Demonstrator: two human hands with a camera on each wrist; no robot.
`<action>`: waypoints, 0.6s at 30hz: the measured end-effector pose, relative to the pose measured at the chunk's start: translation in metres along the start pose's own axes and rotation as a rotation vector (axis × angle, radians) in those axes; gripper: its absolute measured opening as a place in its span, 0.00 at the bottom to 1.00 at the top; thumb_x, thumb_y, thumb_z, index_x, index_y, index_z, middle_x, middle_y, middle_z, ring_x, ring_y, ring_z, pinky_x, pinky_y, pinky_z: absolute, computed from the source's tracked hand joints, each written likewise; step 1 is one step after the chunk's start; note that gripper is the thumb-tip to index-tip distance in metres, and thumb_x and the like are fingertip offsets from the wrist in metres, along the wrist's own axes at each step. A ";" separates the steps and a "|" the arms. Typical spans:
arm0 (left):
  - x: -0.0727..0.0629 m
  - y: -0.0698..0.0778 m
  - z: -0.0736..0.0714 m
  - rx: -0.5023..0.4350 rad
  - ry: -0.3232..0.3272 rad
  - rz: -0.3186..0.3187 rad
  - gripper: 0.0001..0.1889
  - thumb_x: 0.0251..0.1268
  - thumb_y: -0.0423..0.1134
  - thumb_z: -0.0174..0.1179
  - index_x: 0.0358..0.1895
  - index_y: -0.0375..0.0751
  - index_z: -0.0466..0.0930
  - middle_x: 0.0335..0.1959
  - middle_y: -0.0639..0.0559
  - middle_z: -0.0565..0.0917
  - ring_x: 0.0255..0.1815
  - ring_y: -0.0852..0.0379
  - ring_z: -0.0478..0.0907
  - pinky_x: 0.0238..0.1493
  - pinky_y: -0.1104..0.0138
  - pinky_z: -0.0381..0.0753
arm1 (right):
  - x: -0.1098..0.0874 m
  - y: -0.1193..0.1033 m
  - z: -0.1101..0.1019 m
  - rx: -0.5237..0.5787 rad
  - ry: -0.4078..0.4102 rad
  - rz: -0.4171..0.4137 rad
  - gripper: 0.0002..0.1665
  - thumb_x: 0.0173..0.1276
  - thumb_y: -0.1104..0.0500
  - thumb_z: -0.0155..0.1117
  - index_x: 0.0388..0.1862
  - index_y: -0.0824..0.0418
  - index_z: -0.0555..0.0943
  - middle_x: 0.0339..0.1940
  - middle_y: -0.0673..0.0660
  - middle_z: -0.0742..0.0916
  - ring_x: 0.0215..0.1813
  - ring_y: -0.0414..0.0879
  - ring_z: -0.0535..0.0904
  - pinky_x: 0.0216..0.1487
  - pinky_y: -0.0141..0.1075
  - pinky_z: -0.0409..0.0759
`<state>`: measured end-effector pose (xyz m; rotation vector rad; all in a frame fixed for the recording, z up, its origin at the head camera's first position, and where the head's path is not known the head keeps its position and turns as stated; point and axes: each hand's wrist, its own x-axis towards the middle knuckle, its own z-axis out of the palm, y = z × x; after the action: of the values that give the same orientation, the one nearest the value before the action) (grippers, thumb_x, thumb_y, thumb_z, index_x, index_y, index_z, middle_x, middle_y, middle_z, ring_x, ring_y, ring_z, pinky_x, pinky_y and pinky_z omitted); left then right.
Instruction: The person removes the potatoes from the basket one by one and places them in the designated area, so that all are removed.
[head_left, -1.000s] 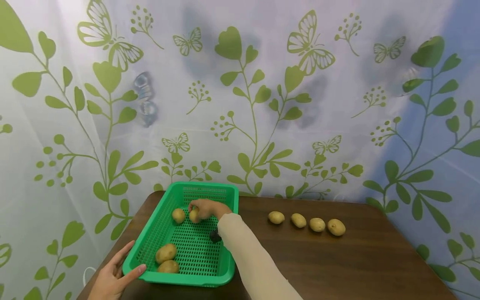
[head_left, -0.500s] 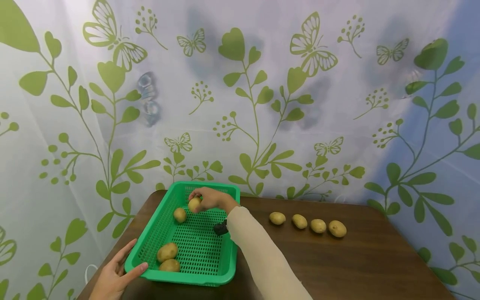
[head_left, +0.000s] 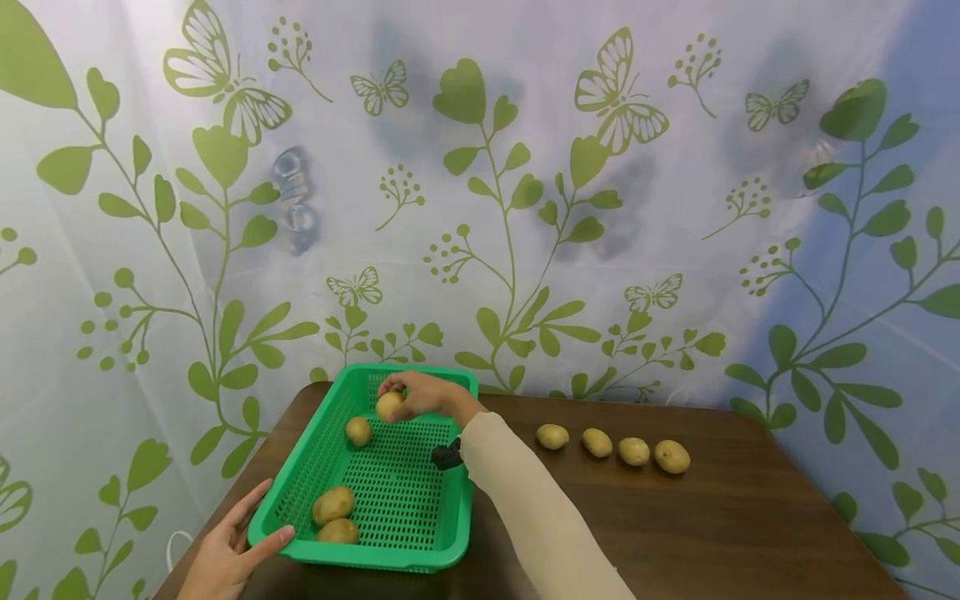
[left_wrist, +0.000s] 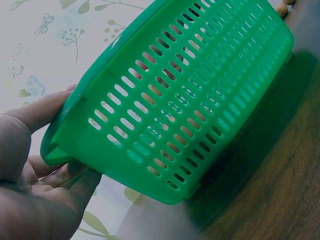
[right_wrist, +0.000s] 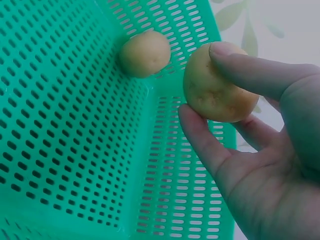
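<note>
A green perforated plastic basket (head_left: 262,537) stands at the left of the table. My left hand (head_left: 228,546) grips its near-left corner; in the left wrist view the thumb lies on the rim and the fingers (left_wrist: 75,182) curl beneath it. Over the basket's far end, my right hand (head_left: 427,396) holds a potato (right_wrist: 215,92) between thumb and fingers. One potato (head_left: 358,431) lies just left of it on the basket floor. Two more potatoes, one (head_left: 333,505) behind the other (head_left: 338,532), sit in the near-left corner.
To the right of the basket, several potatoes (head_left: 596,442) lie in a row on the dark wooden table (head_left: 720,525). A curtain (head_left: 525,208) with green leaves and butterflies hangs behind. A white cord (head_left: 174,546) shows at the table's left edge.
My right hand has lifted the potato up off the basket floor, shifting slightly back and right. My left hand keeps its grip on the basket corner.
</note>
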<state>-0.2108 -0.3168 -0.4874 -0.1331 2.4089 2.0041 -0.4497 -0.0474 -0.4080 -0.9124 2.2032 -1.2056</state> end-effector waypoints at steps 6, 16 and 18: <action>0.001 -0.001 0.000 -0.008 -0.006 -0.011 0.47 0.76 0.42 0.64 0.85 0.35 0.42 0.80 0.31 0.53 0.49 0.83 0.73 0.51 0.72 0.82 | -0.005 -0.004 -0.004 -0.040 -0.016 -0.049 0.26 0.69 0.67 0.73 0.64 0.62 0.78 0.53 0.56 0.79 0.48 0.48 0.79 0.49 0.43 0.84; 0.000 -0.001 0.001 -0.040 -0.010 -0.030 0.47 0.76 0.41 0.64 0.85 0.36 0.41 0.79 0.29 0.54 0.49 0.77 0.77 0.52 0.67 0.84 | -0.021 -0.004 -0.009 -0.070 -0.002 -0.090 0.25 0.70 0.63 0.74 0.65 0.55 0.80 0.56 0.51 0.80 0.51 0.46 0.78 0.48 0.37 0.82; 0.000 -0.001 0.000 -0.011 -0.002 -0.031 0.47 0.76 0.42 0.64 0.85 0.36 0.41 0.79 0.28 0.55 0.48 0.78 0.77 0.51 0.67 0.84 | -0.025 -0.004 -0.010 -0.054 0.006 -0.095 0.26 0.70 0.63 0.74 0.66 0.56 0.79 0.57 0.51 0.80 0.52 0.46 0.79 0.49 0.38 0.83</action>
<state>-0.2109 -0.3168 -0.4885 -0.1683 2.3793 2.0043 -0.4385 -0.0254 -0.3976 -1.0467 2.2292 -1.1975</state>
